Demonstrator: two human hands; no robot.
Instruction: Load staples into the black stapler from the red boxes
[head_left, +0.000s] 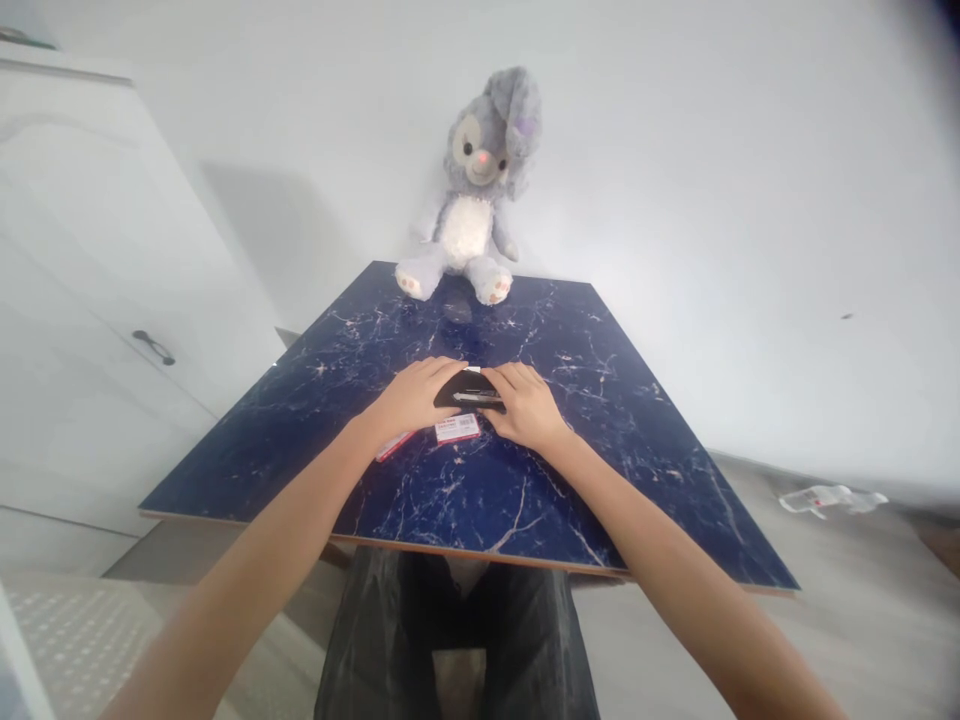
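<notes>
A black stapler (469,388) with a silver metal strip lies low over the table, between my two hands. My left hand (421,392) is closed around its left end, thumb at the near side and fingers along the far side. Around the right end wraps my right hand (523,400) in the same way. Just in front of the stapler lies a small white-and-red box (457,429) with print and a barcode. Another red-edged box (394,446) is partly covered by my left hand and wrist. A bit of white shows behind the stapler, too small to name.
The blue marbled table (480,510) stands against a white wall. At its far edge sits a grey plush rabbit (469,215). A white cabinet (90,270) with a dark handle is on the left. Clear plastic bottles (832,499) lie on the floor at right.
</notes>
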